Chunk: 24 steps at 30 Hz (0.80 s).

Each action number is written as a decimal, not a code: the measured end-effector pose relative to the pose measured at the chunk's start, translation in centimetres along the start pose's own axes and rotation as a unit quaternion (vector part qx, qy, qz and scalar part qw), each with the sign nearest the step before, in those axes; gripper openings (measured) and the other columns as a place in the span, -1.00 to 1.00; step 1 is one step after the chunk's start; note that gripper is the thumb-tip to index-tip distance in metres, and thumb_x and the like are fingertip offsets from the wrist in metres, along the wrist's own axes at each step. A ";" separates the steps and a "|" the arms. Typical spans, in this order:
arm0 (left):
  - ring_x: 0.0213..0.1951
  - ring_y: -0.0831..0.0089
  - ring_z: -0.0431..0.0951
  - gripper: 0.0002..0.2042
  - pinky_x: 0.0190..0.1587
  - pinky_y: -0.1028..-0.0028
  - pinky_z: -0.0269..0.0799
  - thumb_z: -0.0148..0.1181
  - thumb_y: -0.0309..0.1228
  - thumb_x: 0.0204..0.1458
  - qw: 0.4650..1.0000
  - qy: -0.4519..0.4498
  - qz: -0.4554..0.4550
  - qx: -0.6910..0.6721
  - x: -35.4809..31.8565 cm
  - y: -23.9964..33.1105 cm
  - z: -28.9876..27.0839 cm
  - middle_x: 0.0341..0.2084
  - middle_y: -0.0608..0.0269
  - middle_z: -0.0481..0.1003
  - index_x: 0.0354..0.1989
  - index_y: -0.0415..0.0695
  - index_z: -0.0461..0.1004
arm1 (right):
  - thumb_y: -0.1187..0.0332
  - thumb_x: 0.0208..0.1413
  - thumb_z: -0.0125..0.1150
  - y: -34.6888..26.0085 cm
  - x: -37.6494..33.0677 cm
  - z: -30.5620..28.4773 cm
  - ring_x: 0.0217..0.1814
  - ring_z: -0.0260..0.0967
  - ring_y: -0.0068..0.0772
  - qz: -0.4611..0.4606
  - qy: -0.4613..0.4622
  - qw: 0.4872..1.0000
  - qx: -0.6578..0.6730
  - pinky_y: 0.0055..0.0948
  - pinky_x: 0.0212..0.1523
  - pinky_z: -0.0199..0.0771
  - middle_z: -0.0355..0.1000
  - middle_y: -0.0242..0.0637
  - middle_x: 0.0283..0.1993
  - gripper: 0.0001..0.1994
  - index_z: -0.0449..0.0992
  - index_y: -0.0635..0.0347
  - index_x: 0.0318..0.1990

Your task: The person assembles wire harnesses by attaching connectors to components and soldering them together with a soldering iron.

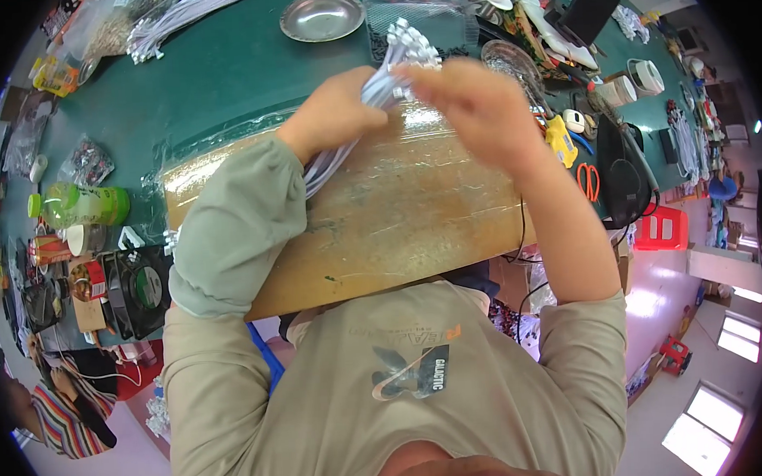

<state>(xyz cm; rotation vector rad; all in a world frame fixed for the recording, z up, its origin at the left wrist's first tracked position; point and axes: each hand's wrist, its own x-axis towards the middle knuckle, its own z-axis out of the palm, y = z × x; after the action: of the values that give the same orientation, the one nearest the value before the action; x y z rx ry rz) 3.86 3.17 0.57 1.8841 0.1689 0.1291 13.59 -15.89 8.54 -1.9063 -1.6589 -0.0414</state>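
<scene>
A bundle of white cables (379,87) with small white connectors (411,45) at its far end slants over the work board. My left hand (336,111) is closed round it just below the connectors, and the loose cable lengths trail out beneath my left wrist. At the connector end, my right hand (477,104) comes in from the right, its fingertips at the bundle's side. Motion blurs that hand, and I cannot tell whether its curled fingers grip a cable. Under both hands lies the brown board (414,202), covered with clear film.
Beyond the hands are a round metal dish (322,17) and a clear plastic tray (421,20). More white cables (188,15) lie far left. A green bottle (78,205) and a black fan (138,289) stand left; orange-handled scissors (587,181) lie right. Another person (71,409) sits lower left.
</scene>
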 end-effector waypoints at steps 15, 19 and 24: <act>-0.40 0.61 0.36 -0.60 -0.32 0.55 0.30 0.11 -0.50 -0.19 0.995 0.075 0.043 -0.048 -1.7 2.5 -1.3 -0.42 0.42 0.42 -0.06 -0.17 0.42 | 0.30 0.06 0.16 5.4 -4.8 1.9 -0.19 0.45 -0.26 0.196 -0.248 0.948 0.040 -0.27 -0.31 0.51 0.42 -0.20 -0.12 -0.75 0.54 0.09 -0.10; -0.36 0.63 0.38 -0.54 -0.30 0.60 0.28 0.16 -0.49 -0.19 0.990 -0.002 -0.051 -0.132 -2.4 3.1 -1.8 -0.35 0.36 0.43 -0.01 -0.29 0.38 | 0.25 0.10 0.02 -0.1 -6.0 5.9 -0.16 0.48 -0.21 0.282 -0.085 0.933 0.205 -0.26 -0.08 0.43 0.54 -0.16 -0.27 -0.75 0.58 0.07 -0.17; -0.21 0.49 0.44 -0.46 -0.26 0.57 0.31 0.18 -0.51 -0.23 0.978 -0.166 -0.034 -0.124 -4.7 5.2 2.1 -0.20 0.25 0.46 0.06 -0.29 0.35 | 0.33 0.07 0.08 2.7 -5.3 8.5 -0.16 0.49 -0.23 0.401 0.068 0.829 0.384 -0.32 -0.13 0.42 0.55 -0.11 -0.27 -0.80 0.59 0.11 -0.21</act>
<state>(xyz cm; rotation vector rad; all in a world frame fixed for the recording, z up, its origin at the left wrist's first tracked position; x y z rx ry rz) -0.11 -1.21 4.82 1.6206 -0.0118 -0.2037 11.89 -16.80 -1.63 -1.7093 -0.5062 0.7000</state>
